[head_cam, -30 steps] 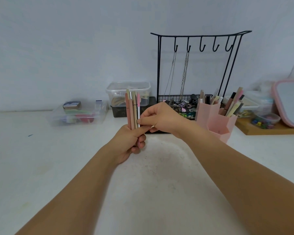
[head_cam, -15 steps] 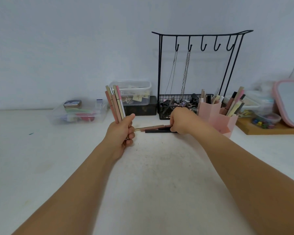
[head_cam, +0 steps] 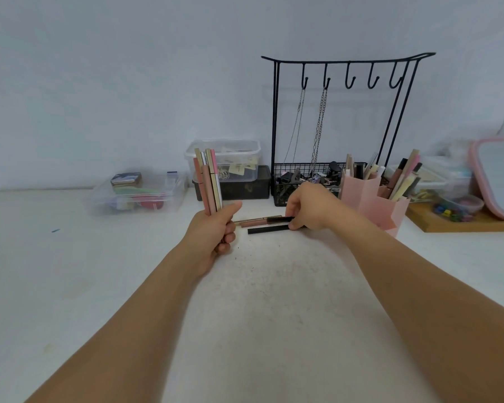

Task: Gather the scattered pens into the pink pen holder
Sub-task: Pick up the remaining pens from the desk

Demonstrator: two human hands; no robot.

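While the left hand (head_cam: pixel 213 232) grips upright pastel pens (head_cam: pixel 207 181), the right hand (head_cam: pixel 309 206) pinching slim worktop pens (head_cam: pixel 266 223) should lift them level.

No writing here can be read. The paper slips in the clear box (head_cam: pixel 233 158) carry marks too blurred to read.

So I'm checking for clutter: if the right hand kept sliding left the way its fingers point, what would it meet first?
Probably the left hand gripping the bundle of pens; the right hand already pinches the table pens. Depth is unclear.
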